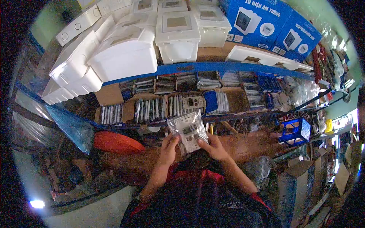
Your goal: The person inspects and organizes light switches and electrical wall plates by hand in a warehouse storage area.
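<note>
A white electrical wall plate point(188, 131) in a clear plastic bag is held up in front of my chest. My left hand point(167, 149) is closed on its left edge, the thumb lying along the side. On the lower right corner, my right hand point(215, 147) grips the bag with its thumb pressed on the front. Just beyond, a similar wall plate point(193, 102) faces outward from a cardboard box point(129, 109) on the shelf. Several more bagged plates point(151, 107) stand on edge in boxes beside it.
Above the plates runs a blue shelf edge point(190, 68) bearing white enclosures point(177, 34) and blue printed cartons point(253, 22). A red round object point(118, 142) lies low on the left. To the right are a blue stool point(294, 132) and a cardboard box point(292, 182).
</note>
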Demonstrator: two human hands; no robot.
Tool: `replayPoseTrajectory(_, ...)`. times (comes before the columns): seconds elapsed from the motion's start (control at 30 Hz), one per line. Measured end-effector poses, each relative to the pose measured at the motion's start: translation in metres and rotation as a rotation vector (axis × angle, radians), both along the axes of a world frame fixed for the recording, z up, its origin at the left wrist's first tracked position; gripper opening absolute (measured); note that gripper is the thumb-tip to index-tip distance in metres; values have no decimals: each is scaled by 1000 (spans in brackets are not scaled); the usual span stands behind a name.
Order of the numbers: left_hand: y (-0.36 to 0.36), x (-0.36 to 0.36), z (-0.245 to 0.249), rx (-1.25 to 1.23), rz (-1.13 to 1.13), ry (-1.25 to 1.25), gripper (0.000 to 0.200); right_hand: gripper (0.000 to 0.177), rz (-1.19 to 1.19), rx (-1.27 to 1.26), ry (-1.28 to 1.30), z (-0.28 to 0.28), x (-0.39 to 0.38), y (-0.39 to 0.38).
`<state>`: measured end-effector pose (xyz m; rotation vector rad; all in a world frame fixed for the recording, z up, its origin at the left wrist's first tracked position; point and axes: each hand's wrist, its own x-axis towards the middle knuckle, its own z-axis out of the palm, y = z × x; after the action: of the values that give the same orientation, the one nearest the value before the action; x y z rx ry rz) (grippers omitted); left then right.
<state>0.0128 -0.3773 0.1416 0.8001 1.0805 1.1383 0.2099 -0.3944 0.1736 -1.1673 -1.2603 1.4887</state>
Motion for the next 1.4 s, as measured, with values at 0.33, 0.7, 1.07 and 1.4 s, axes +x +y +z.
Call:
replayPoseTrajectory(0.33,2,-4,-16,-66,15,-290,42,35,-66,-37,-129,-6,-9,-4)
replayPoseTrajectory(0.7,-1,-6,-38,138,-85,-103,38,28,-28,111,-213,4,2,-6)
replayPoseTrajectory(1.07,6,-9,11,21,-205,128,29,29,-90,165,-188,21,-3,11)
replayPoseTrajectory(1.4,7,-13,25,281,-147,568,32,25,-118,138,-262,-10,1,5)
